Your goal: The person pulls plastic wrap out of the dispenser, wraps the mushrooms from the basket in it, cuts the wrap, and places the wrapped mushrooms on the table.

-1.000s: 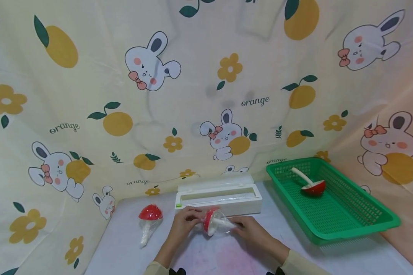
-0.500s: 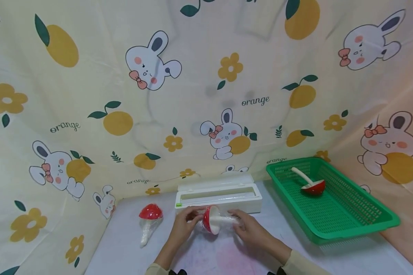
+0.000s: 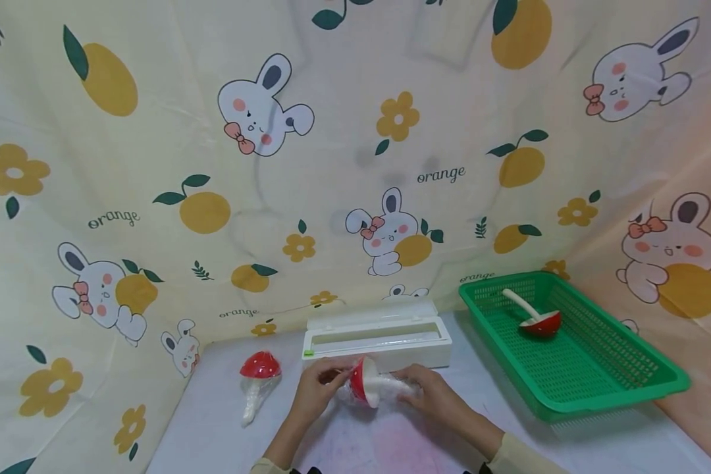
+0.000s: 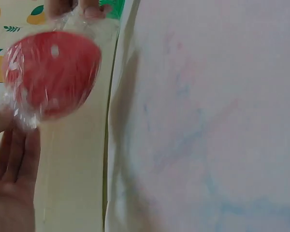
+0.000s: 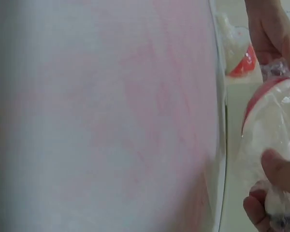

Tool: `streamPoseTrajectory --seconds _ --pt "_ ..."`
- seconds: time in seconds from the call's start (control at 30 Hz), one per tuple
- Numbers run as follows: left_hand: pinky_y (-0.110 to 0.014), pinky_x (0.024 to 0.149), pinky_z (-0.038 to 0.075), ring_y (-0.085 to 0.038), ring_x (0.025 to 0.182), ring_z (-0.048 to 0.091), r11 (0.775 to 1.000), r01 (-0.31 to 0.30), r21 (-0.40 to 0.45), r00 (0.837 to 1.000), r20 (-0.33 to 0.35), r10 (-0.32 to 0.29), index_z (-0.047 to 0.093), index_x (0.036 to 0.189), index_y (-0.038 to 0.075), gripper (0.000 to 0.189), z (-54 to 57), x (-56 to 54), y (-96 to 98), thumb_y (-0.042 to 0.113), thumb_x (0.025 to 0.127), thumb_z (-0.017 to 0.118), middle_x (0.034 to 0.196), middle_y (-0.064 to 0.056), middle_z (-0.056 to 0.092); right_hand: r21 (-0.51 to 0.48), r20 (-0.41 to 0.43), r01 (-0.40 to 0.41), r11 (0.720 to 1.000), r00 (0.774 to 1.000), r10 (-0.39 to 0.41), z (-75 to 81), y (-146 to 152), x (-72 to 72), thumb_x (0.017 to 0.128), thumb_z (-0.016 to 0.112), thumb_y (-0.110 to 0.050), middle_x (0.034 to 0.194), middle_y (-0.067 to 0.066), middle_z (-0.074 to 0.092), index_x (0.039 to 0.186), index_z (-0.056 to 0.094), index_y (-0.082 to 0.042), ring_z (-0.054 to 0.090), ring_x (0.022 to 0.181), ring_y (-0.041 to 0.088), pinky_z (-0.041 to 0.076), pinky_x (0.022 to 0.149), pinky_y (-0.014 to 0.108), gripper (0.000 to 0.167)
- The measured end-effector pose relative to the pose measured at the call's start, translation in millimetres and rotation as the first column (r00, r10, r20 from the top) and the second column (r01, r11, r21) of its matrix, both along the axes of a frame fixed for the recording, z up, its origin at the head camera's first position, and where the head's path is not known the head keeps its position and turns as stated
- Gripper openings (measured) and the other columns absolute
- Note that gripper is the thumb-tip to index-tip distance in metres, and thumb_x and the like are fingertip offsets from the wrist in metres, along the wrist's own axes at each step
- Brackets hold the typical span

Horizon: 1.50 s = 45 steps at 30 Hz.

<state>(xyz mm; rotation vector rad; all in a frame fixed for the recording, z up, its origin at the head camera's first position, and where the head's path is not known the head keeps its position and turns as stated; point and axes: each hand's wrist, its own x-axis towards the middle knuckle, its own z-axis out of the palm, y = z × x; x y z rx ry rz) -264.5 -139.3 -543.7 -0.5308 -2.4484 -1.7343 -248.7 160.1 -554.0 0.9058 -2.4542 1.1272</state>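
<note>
A toy mushroom (image 3: 363,383) with a red, white-spotted cap and white stem lies sideways between my hands, wrapped in clear plastic film. At the cap end, my left hand (image 3: 320,390) pinches the gathered film (image 4: 26,113) between thumb and fingers. My right hand (image 3: 431,395) grips the wrapped stem; in the right wrist view its thumb and fingers curl round the stem's end (image 5: 275,203). The red cap (image 4: 55,72) fills the upper left of the left wrist view, film creased tightly over it. Just behind the hands stands a white cling film dispenser (image 3: 376,359), its lid raised.
On the left of the white-covered table (image 3: 213,408) lies a second film-wrapped mushroom (image 3: 259,368). The green plastic basket (image 3: 604,382) at the right holds an unwrapped mushroom (image 3: 540,324). A curtain (image 3: 332,164) printed with rabbits and oranges hangs behind.
The mushroom has turned so its stem lies more level toward the right hand. My right fingers have shifted along the stem, bunching the film there. My left hand stays at the cap.
</note>
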Motion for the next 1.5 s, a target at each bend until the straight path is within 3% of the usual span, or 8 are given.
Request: streamPoseTrajectory --seconds 0.13,0.23,0.5,0.7,0.93,1.07,1.3,1.5 --pt "-0.027 0.103 0.057 -0.020 0.122 0.067 0.990 0.140 0.025 0.990 0.029 -0.141 0.073 0.138 0.015 0.041 -0.1 1.0 -2.7 0.017 0.098 0.080 0.138 -0.007 0.068 0.013 -0.021 0.025 1.000 0.999 -0.024 0.3 0.9 0.3 0.094 0.080 -0.007 0.108 0.007 0.076 0.121 0.075 -0.002 0.072 0.099 0.018 0.061 0.086 0.036 0.028" --pt "-0.030 0.108 0.054 -0.023 0.128 0.064 0.982 0.185 0.041 0.981 0.045 -0.187 0.068 0.145 0.014 0.052 -1.5 1.8 -3.9 0.014 0.095 0.082 0.144 -0.010 0.062 0.022 -0.029 0.026 0.999 0.999 -0.025 -0.4 1.1 -0.3 0.098 0.075 -0.006 0.109 0.009 0.076 0.123 0.074 0.000 0.073 0.100 0.021 0.062 0.086 0.037 0.026" --pt "-0.022 0.090 0.059 -0.014 0.102 0.071 0.999 -0.018 0.042 0.999 0.029 0.017 0.080 0.120 0.009 0.034 -6.1 3.4 0.7 0.008 0.087 0.088 0.115 -0.009 0.076 0.071 0.085 -0.023 0.997 0.996 0.017 -2.1 -3.1 -2.2 0.103 0.071 -0.010 0.118 0.013 0.078 0.125 0.075 0.000 0.072 0.109 0.020 0.062 0.090 0.038 0.024" --pt "-0.020 0.079 0.060 -0.016 0.093 0.073 0.997 -0.072 0.023 0.994 0.090 0.069 0.083 0.110 0.007 0.025 -4.5 2.4 -2.5 0.011 0.086 0.089 0.101 -0.007 0.081 0.080 0.140 -0.061 0.995 0.989 0.050 -2.2 -3.5 -0.7 0.104 0.070 -0.011 0.121 0.012 0.077 0.126 0.075 -0.003 0.071 0.112 0.021 0.061 0.094 0.040 0.023" --pt "-0.021 0.075 0.058 -0.012 0.086 0.071 0.998 -0.057 0.017 0.993 0.100 0.055 0.082 0.104 0.004 0.019 -1.4 1.8 -9.3 0.010 0.087 0.089 0.094 -0.008 0.080 0.080 0.255 -0.118 0.990 0.962 0.094 2.3 -3.8 8.6 0.100 0.075 -0.016 0.143 0.013 0.065 0.148 0.058 -0.008 0.063 0.125 0.025 0.056 0.101 0.038 0.052" --pt "-0.021 0.076 0.057 -0.011 0.087 0.068 1.000 -0.004 0.012 0.998 0.070 0.003 0.077 0.110 0.005 0.019 -0.9 2.1 -10.3 0.009 0.093 0.083 0.097 -0.008 0.077 0.099 0.212 -0.093 0.991 0.975 0.071 1.3 -3.9 8.7 0.096 0.084 -0.028 0.139 0.008 0.068 0.146 0.061 -0.014 0.064 0.118 0.018 0.057 0.095 0.034 0.057" --pt "-0.022 0.083 0.058 -0.014 0.095 0.067 0.999 0.032 -0.006 0.998 0.062 -0.032 0.074 0.117 0.010 0.017 -2.0 2.3 -7.9 0.018 0.102 0.075 0.105 -0.006 0.074 0.128 0.044 -0.074 0.989 0.997 0.069 2.8 -3.9 7.7 0.096 0.082 -0.014 0.126 0.010 0.075 0.137 0.069 -0.006 0.072 0.113 0.023 0.061 0.094 0.040 0.044" --pt "-0.023 0.091 0.058 -0.017 0.108 0.069 0.999 0.033 -0.001 0.996 0.085 -0.033 0.077 0.124 0.012 0.024 2.3 5.6 -6.8 0.022 0.102 0.077 0.119 -0.007 0.076 0.127 0.096 -0.105 0.986 0.991 0.093 6.6 -2.9 6.5 0.103 0.072 -0.012 0.113 0.007 0.077 0.135 0.071 -0.001 0.070 0.102 0.015 0.062 0.089 0.037 0.034"
